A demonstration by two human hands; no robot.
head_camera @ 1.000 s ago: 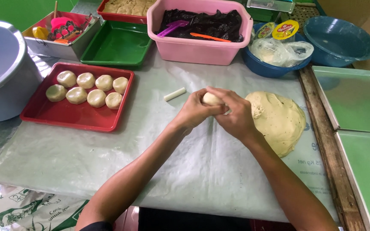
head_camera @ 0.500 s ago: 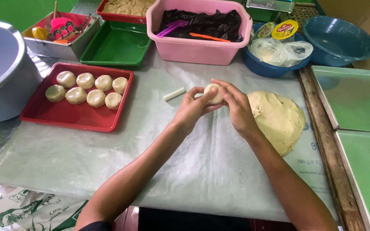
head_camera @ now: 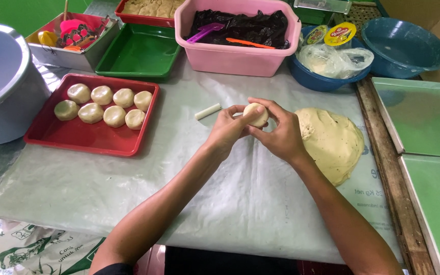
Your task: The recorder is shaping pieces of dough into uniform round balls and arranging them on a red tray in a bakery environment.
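Note:
My left hand (head_camera: 227,128) and my right hand (head_camera: 277,133) together hold a small round ball of pale dough (head_camera: 256,114) just above the plastic-covered table. Fingers of both hands wrap its sides, with its top showing. A large flat mound of the same dough (head_camera: 332,142) lies right of my right hand. A short white stick (head_camera: 208,111) rests on the sheet just left of my left hand. Further left, a red tray (head_camera: 85,142) carries several shaped dough balls (head_camera: 103,106) in two rows.
At the back stand a pink tub with dark filling (head_camera: 236,31), an empty green tray (head_camera: 138,51), a metal box of cutters (head_camera: 72,38) and blue bowls (head_camera: 403,43). A grey lidded bucket (head_camera: 1,86) is at the left. Green trays (head_camera: 423,117) sit right of a wooden rail.
The dough ball has been turned and raised between my hands, which shifted slightly up and away from the dough mound. Its rounded top now shows between my fingers.

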